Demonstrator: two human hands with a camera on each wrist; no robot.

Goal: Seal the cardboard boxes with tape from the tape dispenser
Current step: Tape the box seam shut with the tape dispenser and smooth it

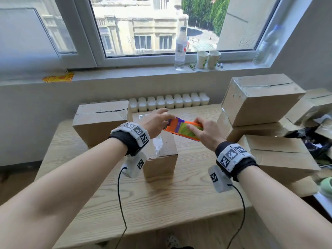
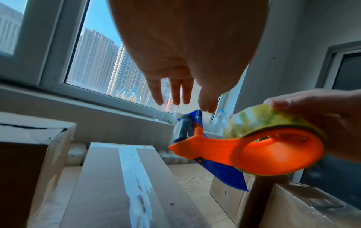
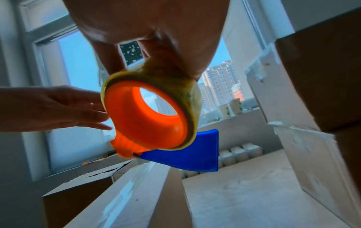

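Both forearms, each banded with a black-and-white marker wrist strap [image 1: 132,133], reach forward over the light wooden table [image 1: 179,194]. Right hand [image 1: 203,131]: fingers and thumb curled round the roll of clear yellowish tape on the orange-and-blue plastic tape dispenser [image 1: 183,129], which it holds in the air above the table, cutter end pointing left. Left hand [image 1: 156,121]: fingers straight and slightly spread, tips at the dispenser's blue front end; whether they touch it cannot be told, and the hand grips nothing.

Directly beneath the hands stands a small brown cardboard box [image 1: 161,159], a strip of clear tape already running along its top seam. Left of it, a larger brown cardboard box [image 1: 100,121] with its top seam untaped and gaping. Right side: a stack of brown cardboard boxes [image 1: 260,108], piled unevenly.

Behind the table, a white radiator [image 1: 170,102]. On the windowsill, a clear plastic bottle [image 1: 180,47] and two paper cups [image 1: 208,59].
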